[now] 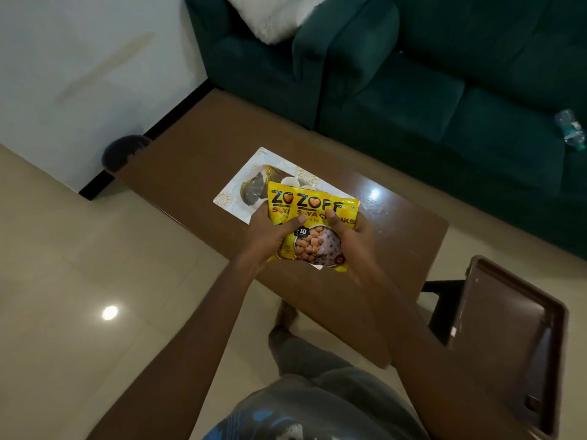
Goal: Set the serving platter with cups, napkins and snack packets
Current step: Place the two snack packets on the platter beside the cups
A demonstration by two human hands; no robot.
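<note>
Two yellow snack packets [317, 230] of soya chunks overlap each other above the near end of a white patterned serving platter [235, 195] on a brown table [178, 173]. My left hand [270, 236] grips their left side and my right hand [349, 239] grips their right side. Gold-and-dark cups [257, 187] lie on the platter, with something round and white [290, 181] beside them. The packets hide the near part of the platter.
A dark green sofa [444, 90] with a white cushion [273, 17] runs along the far side of the table. A plastic bottle [571, 131] lies on its seat. A brown plastic chair [508, 328] stands at right. A dark bin [122, 150] sits by the wall.
</note>
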